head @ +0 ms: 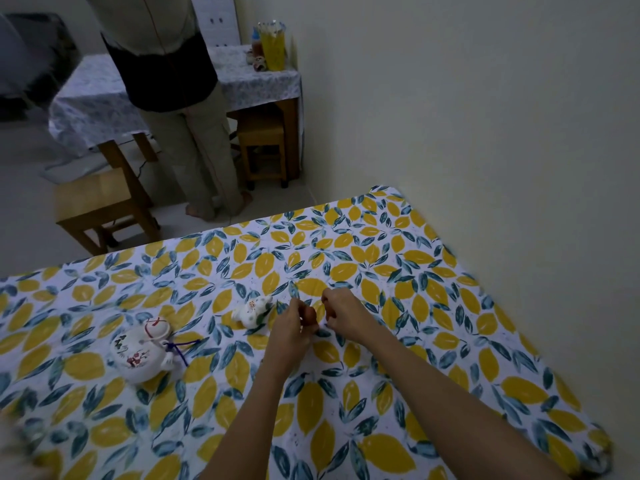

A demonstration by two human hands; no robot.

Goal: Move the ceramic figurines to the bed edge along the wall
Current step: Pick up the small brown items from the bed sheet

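Both hands meet over the middle of the bed (346,393), fingers curled. The left hand (294,323) pinches something small and reddish; the right hand (341,311) is loosely clenched, and whether it grips anything cannot be told. Just left of the left hand lies a small white figurine (251,311). Farther left sits a larger white figurine (142,353) with a purple cord (181,346). The wall (485,133) runs along the bed's right edge, well apart from both figurines.

Dim room, low light. Plain pale wall (485,116) on right, bed sheet (346,393) with yellow-and-teal leaf print butting against it. Light floor (27,223). Wooden table (104,98) under patterned cloth at back, wooden stool (93,206) near it, second stool (263,147) tucked under. Person standing (180,98) by table.
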